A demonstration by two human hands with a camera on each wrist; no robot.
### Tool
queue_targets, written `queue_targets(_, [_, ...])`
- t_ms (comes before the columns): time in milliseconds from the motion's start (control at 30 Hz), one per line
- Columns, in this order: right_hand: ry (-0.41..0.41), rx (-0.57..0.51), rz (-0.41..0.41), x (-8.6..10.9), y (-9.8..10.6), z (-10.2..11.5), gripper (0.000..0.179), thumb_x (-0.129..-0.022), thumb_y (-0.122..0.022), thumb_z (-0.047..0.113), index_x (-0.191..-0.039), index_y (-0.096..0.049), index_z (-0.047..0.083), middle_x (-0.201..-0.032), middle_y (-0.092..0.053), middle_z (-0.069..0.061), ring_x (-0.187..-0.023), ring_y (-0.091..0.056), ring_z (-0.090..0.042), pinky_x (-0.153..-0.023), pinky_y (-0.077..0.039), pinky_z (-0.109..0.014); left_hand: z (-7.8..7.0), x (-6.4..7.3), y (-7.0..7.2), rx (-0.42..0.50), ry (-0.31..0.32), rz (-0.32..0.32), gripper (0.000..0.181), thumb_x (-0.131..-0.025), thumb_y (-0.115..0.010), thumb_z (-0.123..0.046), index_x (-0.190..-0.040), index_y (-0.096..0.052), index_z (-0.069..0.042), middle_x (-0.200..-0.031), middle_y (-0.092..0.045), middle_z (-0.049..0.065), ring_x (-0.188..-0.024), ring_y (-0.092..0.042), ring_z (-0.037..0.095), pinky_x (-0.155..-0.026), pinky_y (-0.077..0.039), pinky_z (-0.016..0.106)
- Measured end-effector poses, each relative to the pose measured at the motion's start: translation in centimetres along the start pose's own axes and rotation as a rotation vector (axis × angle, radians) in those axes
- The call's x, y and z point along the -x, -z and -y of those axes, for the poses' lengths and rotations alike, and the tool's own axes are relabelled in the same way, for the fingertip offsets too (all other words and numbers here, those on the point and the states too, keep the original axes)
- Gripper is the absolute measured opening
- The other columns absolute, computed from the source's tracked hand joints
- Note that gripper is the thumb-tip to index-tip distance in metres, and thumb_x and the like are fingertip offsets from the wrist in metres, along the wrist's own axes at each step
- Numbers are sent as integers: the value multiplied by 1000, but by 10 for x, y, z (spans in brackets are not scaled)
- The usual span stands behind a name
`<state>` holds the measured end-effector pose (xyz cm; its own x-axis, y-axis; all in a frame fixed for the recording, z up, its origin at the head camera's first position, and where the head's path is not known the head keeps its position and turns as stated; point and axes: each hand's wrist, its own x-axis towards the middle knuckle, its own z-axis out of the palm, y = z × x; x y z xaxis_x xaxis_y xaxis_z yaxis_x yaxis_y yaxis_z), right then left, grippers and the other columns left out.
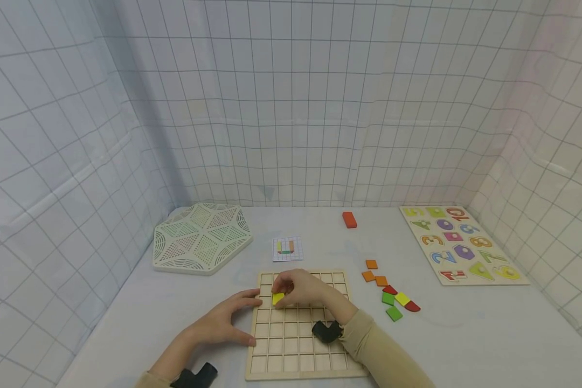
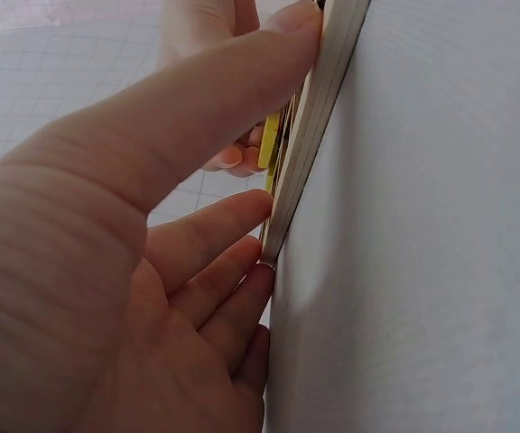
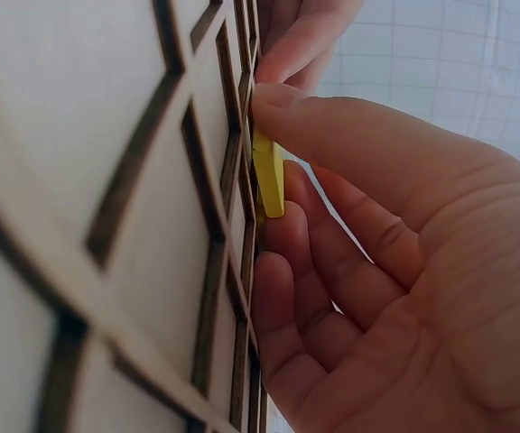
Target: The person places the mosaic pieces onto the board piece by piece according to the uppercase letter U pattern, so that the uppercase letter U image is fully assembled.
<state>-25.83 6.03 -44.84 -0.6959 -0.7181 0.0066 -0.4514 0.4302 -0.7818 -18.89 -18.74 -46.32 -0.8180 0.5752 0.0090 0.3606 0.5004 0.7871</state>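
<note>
Head view: right hand (image 1: 304, 288) pinches yellow tile (image 1: 277, 298) between thumb and fingers at wooden grid board (image 1: 291, 375); left hand (image 1: 218, 323), thumb and fingers apart, touches its left edge.

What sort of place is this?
Probably a small booth set up for tabletop puzzles: grid-lined white sheeting encloses three visible sides of a white table, which holds a wooden grid board and a colourful number-and-shape puzzle.
</note>
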Motion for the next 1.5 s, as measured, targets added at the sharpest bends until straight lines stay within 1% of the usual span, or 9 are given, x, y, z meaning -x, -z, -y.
queue_targets(367, [14, -24, 15, 0, -2, 0, 24, -74, -80, 14, -92, -65, 17, -86, -63, 9, -74, -56, -4, -68, -49, -20, -1, 0, 0, -2, 5, 0, 75, -67, -81, -41, -131, -53, -14, -150, -31, 4, -139, -20, 36, -107, -18, 62])
queue_targets(600, [15, -16, 25, 2, -1, -1, 26, -74, -81, 15, -94, -66, 17, -87, -63, 9, -75, -55, -4, -69, -49, -20, -1, 0, -1, 5, 13, 5, 74, -68, -81, -41, -131, -53, -14, -150, -31, 5, -139, -20, 37, -107, -17, 63])
queue_targets(867, [46, -5, 49, 4, 1, -1, 27, -76, -78, 11, -99, -66, 14, -92, -63, 8, -83, -57, -4, -76, -48, -20, -3, 1, 0, 3, 3, 6, 73, -68, -81, -41, -131, -54, -15, -150, -31, 5, -138, -21, 37, -107, -17, 63])
queue_targets(1033, [35, -12, 34, 4, 1, 1, 27, -75, -79, 11, -99, -66, 14, -92, -64, 6, -82, -57, -5, -75, -48, -20, -4, 2, 1, 5, -9, 9, 72, -69, -81, -39, -130, -54, -15, -150, -31, 5, -138, -21, 39, -106, -17, 64])
queue_targets(1300, [24, -20, 18, 4, 1, 2, 27, -74, -80, 12, -97, -67, 14, -91, -64, 6, -82, -57, -6, -75, -48, -20, -3, 0, 0, 0, 0, 1, 73, -68, -81, -41, -130, -54, -13, -150, -31, 7, -138, -21, 38, -107, -17, 63])
queue_targets(1433, [21, -26, 24, 4, 2, 2, 24, -75, -79, 12, -97, -67, 14, -89, -64, 6, -80, -57, -5, -74, -49, -20, -2, 0, 0, 10, -5, 0, 73, -69, -81, -40, -130, -54, -12, -149, -31, 8, -138, -21, 39, -107, -16, 63])
queue_targets(1500, [22, -12, 29, 5, 3, 3, 21, -78, -77, 13, -96, -67, 15, -88, -64, 7, -79, -57, -4, -73, -49, -20, -2, 0, 0, 15, -6, 1, 72, -69, -81, -39, -130, -54, -12, -150, -31, 8, -138, -21, 39, -107, -16, 63])
